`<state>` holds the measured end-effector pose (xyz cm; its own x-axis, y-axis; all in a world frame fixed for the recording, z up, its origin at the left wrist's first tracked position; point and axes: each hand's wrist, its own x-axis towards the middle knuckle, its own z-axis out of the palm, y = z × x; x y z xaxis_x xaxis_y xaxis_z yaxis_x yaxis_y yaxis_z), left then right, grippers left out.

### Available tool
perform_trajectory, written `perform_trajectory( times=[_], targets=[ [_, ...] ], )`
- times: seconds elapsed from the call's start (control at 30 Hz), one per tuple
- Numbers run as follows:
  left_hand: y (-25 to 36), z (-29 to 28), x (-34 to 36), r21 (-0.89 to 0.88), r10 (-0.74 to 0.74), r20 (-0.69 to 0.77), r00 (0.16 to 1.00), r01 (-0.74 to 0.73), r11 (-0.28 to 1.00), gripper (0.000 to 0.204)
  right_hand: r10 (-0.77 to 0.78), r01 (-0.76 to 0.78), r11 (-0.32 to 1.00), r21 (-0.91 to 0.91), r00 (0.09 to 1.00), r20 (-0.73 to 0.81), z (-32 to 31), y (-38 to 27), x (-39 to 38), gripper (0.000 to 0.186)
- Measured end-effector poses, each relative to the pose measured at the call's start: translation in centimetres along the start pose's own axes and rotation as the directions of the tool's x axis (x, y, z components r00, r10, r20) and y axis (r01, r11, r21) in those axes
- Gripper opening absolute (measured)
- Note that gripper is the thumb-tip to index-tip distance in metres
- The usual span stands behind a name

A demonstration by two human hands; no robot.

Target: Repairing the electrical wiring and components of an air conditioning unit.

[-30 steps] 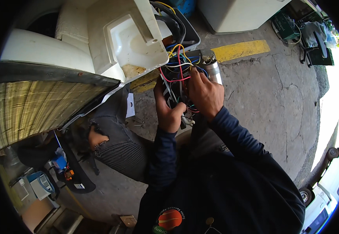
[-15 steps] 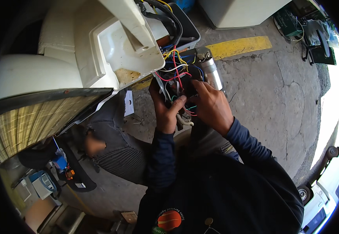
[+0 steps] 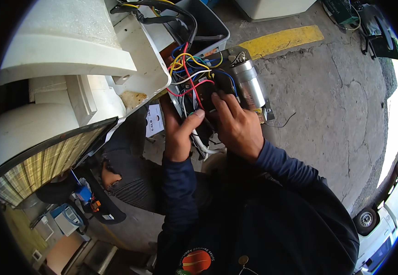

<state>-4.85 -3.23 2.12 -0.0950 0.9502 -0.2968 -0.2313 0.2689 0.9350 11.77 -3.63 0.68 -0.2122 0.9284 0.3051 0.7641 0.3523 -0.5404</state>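
Right now both hands grip the wire box (image 3: 203, 91); the right hand (image 3: 235, 126) is nearer the silver can (image 3: 249, 82), probably touching wires.

The person wears a dark navy long-sleeved top (image 3: 272, 220) of soft knit cloth, its sleeves reaching down to the wrists just behind both bare hands. Low on the chest, well below the hands, sits a round orange and green printed emblem (image 3: 195, 262). Dark grey ripped trousers (image 3: 125, 176) cover the legs, torn open at one knee.
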Motion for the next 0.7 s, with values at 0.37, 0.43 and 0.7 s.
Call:
perform_trajectory(
  times=[0.37, 0.43, 0.7],
  targets=[
    [-3.5, -2.5, 0.8, -0.277, -0.244, 0.022, 0.969, 0.241, 0.930, 0.057, 0.048, -0.032, 0.996, -0.079, 0.978, 0.204, -4.0, -1.4, 0.4, 0.057],
    [-2.8, -1.1, 0.3, -0.245, -0.184, 0.042, 0.982, 0.189, 0.951, 0.058, 0.049, -0.027, 0.994, -0.107, 0.976, 0.210, -4.4, -1.4, 0.2, 0.057],
    [-1.1, 0.2, -1.3, -0.217, -0.115, 0.102, 0.988, 0.135, 0.967, 0.061, -0.001, 0.057, 0.974, -0.219, 0.969, 0.248, -3.6, -1.3, -1.3, 0.058]
  ],
)
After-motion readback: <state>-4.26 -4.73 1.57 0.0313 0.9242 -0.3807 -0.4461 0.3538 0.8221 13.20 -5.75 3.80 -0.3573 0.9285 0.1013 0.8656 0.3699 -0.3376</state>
